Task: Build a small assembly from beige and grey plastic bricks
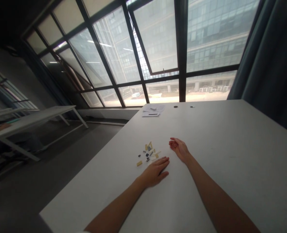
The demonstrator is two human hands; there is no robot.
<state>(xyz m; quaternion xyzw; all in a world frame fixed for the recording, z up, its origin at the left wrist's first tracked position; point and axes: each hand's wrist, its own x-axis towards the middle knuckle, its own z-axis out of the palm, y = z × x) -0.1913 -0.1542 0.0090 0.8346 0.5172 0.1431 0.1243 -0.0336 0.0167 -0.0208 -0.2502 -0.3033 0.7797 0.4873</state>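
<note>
Several small building-block pieces, some yellow and some dark grey, lie loosely scattered on the white table. My left hand is stretched out palm down at the near side of these pieces, its fingers pointing right and its thumb apart. A yellow block lies at the left edge of the scatter, a little beyond my left wrist. My right hand rests on its side to the right of the pieces, fingers loosely curved and palm facing them. Nothing shows in either hand.
Papers with a dark slim item lie at the table's far left corner. Two small dark round fittings sit near the far edge. Windows stand behind, with a dark curtain at right. Another table is across the floor at left.
</note>
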